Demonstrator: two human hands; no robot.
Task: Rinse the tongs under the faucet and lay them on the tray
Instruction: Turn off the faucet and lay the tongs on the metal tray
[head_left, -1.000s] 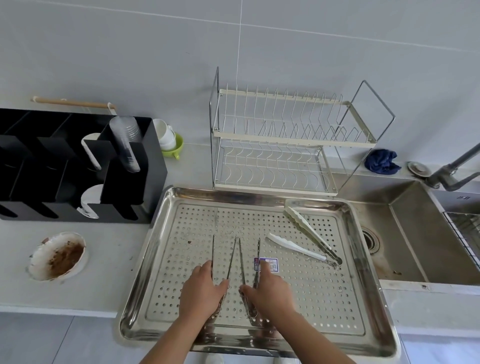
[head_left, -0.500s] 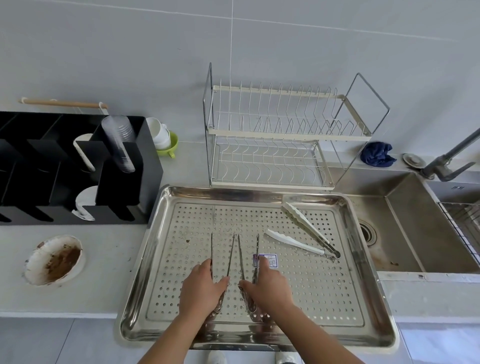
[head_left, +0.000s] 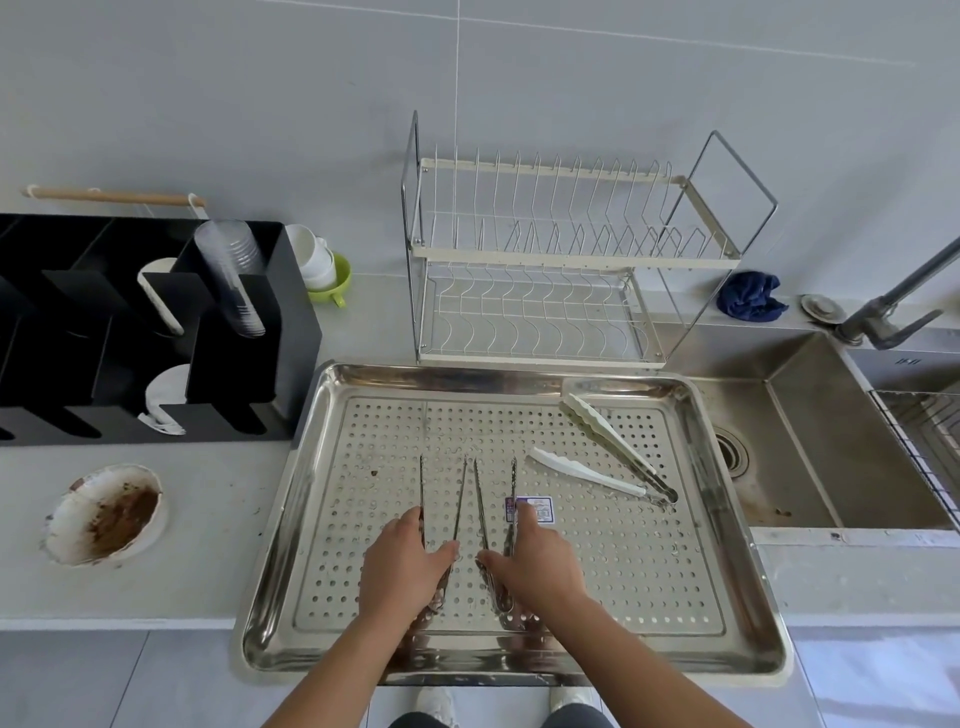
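A perforated steel tray (head_left: 691, 525) lies on the counter in front of me. Two thin metal tongs lie side by side on its near middle, tips pointing away. My left hand (head_left: 402, 571) holds the left tongs (head_left: 441, 499), thumb and fingers round both arms. My right hand (head_left: 535, 564) holds the right tongs (head_left: 496, 493) the same way. Both tongs rest on the tray. A third pair, the white-tipped tongs (head_left: 608, 452), lies spread open at the tray's right. The faucet (head_left: 893, 306) stands at the far right over the sink (head_left: 831, 457).
A wire dish rack (head_left: 545, 265) stands behind the tray. A black cup organiser (head_left: 156, 332) sits at the left, a dirty bowl (head_left: 104, 512) in front of it. White cups in a green bowl (head_left: 322, 270), a blue cloth (head_left: 748, 296) and a wire basket (head_left: 930, 441) are nearby.
Both hands and the two tongs stay where they were on the tray. Only the camera has shifted a little.
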